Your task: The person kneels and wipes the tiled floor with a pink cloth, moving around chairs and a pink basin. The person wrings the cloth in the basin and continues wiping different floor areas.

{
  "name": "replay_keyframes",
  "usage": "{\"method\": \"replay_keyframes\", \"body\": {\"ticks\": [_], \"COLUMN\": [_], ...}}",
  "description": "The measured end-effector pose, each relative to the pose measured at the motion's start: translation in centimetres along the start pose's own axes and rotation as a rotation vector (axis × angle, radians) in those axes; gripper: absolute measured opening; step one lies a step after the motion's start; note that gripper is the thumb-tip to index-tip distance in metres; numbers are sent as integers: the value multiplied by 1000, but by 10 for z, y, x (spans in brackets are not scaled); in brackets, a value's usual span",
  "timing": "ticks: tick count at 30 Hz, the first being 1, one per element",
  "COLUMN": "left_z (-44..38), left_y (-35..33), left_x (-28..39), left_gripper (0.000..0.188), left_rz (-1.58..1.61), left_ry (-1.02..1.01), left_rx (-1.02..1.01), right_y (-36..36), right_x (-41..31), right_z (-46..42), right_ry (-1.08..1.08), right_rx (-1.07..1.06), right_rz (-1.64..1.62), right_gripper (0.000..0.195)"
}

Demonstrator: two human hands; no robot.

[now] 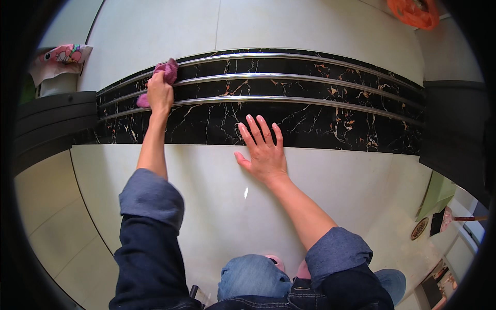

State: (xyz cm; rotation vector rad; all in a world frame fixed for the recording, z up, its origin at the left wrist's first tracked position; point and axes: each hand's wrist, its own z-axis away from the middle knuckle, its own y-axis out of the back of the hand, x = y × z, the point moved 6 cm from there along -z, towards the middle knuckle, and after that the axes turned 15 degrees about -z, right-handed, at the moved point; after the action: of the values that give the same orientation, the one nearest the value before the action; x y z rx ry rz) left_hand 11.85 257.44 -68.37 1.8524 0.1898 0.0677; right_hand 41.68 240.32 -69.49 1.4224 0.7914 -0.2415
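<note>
My left hand [160, 92] is closed around a pink-purple cloth [169, 71] near the left end of a black marbled threshold [294, 112]. Part of the cloth sticks out past each side of the hand, over the metal strips [248, 76] that run along the threshold. Lower and to the right, my right hand [265, 155] holds nothing. Its fingers are spread over the black stone's near edge, and its palm is over the pale floor tile [217, 182].
Dark door frames [453, 124] stand at both threshold ends. An orange plastic bag [416, 13] is at the upper right, and a pink printed cloth or bag [64, 58] at the upper left. A round floor drain [419, 228] and a broom-like tool [445, 220] are at the right.
</note>
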Motion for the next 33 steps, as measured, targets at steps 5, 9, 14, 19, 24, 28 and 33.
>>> {"method": "replay_keyframes", "body": {"ticks": [5,9,14,19,24,28,33], "left_z": [10,24,50,74,77,2,-66], "left_y": [10,23,41,26,74,96,25], "left_x": [60,142,279,382,400,336,266], "left_gripper": [21,17,14,25,30,22,27], "left_rz": [-102,31,404,1432,1945,1867,699], "left_ry": [-61,-102,-130,-4,351,403,50], "left_rx": [-96,-113,-154,-967,-925,-448,-173], "right_y": [2,3,-5,4,-1,0,16], "right_x": [8,9,12,0,9,17,12], "right_z": [3,3,4,2,6,8,5], "right_ry": [-14,-13,-35,57,56,21,15], "right_rx": [15,-4,-97,-68,-36,-20,63], "right_rz": [0,22,-8,34,-59,-18,-98], "right_gripper": [70,71,69,65,68,67,67]}}
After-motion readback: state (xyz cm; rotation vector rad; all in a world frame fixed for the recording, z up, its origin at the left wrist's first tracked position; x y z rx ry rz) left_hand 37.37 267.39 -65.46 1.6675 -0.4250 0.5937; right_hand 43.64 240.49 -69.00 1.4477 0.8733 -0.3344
